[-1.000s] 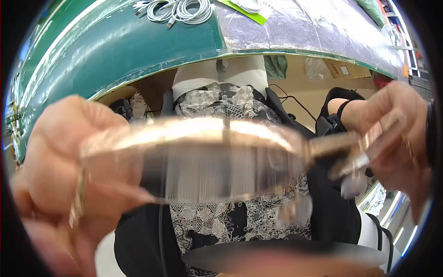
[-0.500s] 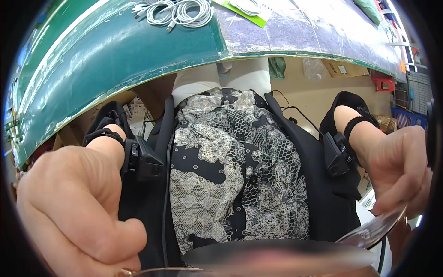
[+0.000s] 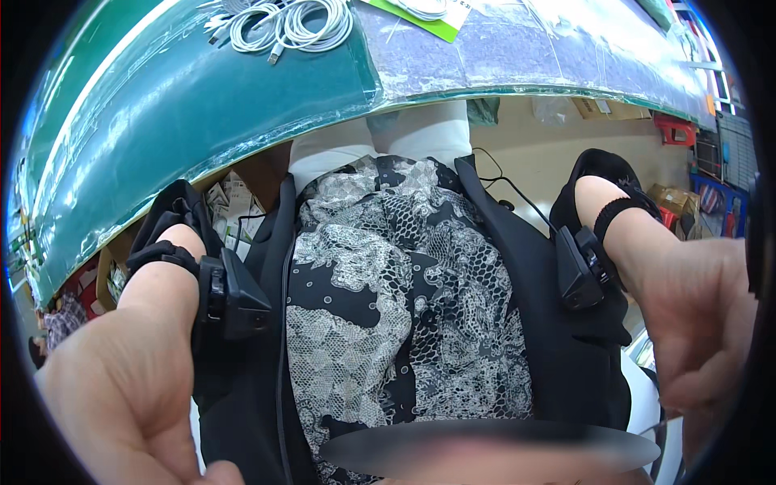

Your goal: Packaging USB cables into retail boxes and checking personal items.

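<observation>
Low at the left rim is my left hand (image 3: 121,396), its fingers bent inward and the tips cut off by the lower edge. Its grip looks closed, but what is in it is hidden. My right hand (image 3: 703,323) is raised at the right rim with fingers curled together, partly lost in the dark border. Just below it shows a sliver of a clear lens from a pair of glasses (image 3: 669,440), which this hand grips. A black strap with a small black device (image 3: 234,295) is on my left wrist, and a similar device (image 3: 580,271) is on my right.
Ahead stands a table with a green and greyish top (image 3: 267,105). Coiled white cables (image 3: 315,26) lie on it beside a green-and-white card (image 3: 440,24). Under it are cardboard boxes (image 3: 610,108) and a red stool (image 3: 675,129). A black cord (image 3: 521,194) hangs near my right side.
Both hands have shifted lower and outward. The lens near my right hand, plainly seen before, is now mostly out of sight, as is the thin rim by my left hand.
</observation>
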Demonstrator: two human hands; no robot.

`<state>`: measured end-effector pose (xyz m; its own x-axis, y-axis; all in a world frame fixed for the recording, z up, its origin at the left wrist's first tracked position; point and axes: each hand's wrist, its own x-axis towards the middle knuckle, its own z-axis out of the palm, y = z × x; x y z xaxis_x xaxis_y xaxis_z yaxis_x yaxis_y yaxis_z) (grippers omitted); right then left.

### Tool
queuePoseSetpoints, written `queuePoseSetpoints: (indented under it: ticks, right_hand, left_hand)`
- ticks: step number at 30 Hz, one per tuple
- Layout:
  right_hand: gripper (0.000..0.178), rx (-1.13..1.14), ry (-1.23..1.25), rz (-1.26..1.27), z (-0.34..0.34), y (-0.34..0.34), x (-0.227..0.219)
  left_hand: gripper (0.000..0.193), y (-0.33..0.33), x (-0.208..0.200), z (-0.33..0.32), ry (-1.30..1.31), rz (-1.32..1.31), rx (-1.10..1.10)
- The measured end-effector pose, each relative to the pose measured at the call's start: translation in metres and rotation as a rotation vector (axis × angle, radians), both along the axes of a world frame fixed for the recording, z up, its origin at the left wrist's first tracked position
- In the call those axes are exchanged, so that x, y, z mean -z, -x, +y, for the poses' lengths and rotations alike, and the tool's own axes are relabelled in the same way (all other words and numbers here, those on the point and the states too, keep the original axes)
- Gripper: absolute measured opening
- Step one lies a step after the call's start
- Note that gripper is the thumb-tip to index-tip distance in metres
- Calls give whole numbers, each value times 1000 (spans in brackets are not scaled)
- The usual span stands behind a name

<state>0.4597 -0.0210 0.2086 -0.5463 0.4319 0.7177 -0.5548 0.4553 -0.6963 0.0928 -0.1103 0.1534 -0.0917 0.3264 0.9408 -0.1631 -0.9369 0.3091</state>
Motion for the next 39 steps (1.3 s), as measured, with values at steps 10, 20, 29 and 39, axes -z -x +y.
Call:
queuePoseSetpoints:
  ticks: [10,20,29,39]
  right_hand:
    - [14,44,83,25,12,-30,5]
    - [16,-12,82,89,69,-74,-10]
    - [17,-104,44,164,65,-113,-23]
    - [20,-194,-55,234,35,115,1]
  left_hand:
    - [19,-3,14,35,77,9,15]
    - [20,12,1,68,70,57,-69]
    - [20,34,0,76,23,116,-185]
    - [21,36,-10,78,-87,163,-298]
